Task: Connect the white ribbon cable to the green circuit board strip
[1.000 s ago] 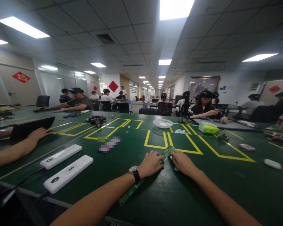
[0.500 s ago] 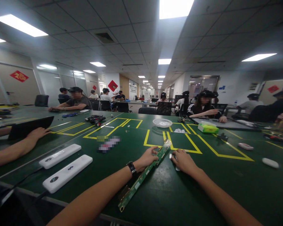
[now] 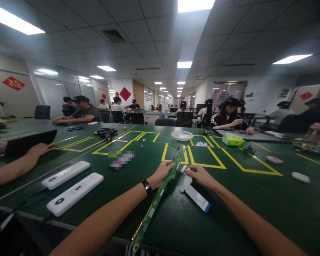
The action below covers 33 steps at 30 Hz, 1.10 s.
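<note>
A long, narrow green circuit board (image 3: 152,210) slants across the near part of the view, its far end raised toward the yellow tape marks. My left hand (image 3: 162,173), with a dark watch on the wrist, grips the board by its left side near the far end. Between the pinched fingertips of my right hand (image 3: 198,174) is one end of a white flat ribbon cable (image 3: 197,196). The cable hangs down toward me and ends in a blue tip. Its held end is close to the right edge of the board; whether they touch I cannot tell.
Two white power banks (image 3: 75,194) with cords lie on the green table (image 3: 114,199) at left. Beyond my hands are a clear plastic basket (image 3: 182,136) and a green tissue pack (image 3: 233,140). A neighbour's hand (image 3: 40,151) holds a black panel at far left. Other people sit around.
My right hand has lifted off the tabletop with the ribbon cable, which now shows at length, and come closer to the board. The board has shifted slightly left and stands steeper in view.
</note>
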Available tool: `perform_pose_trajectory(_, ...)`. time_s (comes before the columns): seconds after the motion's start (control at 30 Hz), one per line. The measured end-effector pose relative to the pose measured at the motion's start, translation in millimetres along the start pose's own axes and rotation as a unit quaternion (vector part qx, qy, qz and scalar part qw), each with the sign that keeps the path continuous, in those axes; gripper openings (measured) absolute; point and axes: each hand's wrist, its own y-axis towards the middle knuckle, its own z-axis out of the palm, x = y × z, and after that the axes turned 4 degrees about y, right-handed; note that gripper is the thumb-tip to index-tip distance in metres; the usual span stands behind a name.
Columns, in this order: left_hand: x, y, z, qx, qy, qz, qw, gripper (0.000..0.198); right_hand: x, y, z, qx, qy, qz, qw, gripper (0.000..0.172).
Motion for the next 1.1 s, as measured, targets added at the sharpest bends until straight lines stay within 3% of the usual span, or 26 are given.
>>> perform_pose_trajectory(0.1,-1.5,-2.5,2.4,-0.013,0.004,0.009,1.000,0.031,2.3,-2.5,9.7,0.030,0.071,0.001,0.997,0.042)
perform_pose_trajectory(0.23,-1.2,-3.4,4.0,-0.014,0.011,0.007,1.000,0.030,5.3,-4.7,15.6,0.019,0.110,0.013,0.994,0.043)
perform_pose_trajectory(0.6,2.2,-4.4,7.0,0.012,-0.003,0.028,1.000,0.030,0.3,-4.4,17.7,-0.014,0.095,0.008,0.995,0.043)
perform_pose_trajectory(1.1,-2.5,-7.8,10.4,-0.001,-0.027,0.016,1.000,0.016,3.4,-6.9,16.7,-0.017,0.083,0.012,0.996,0.042)
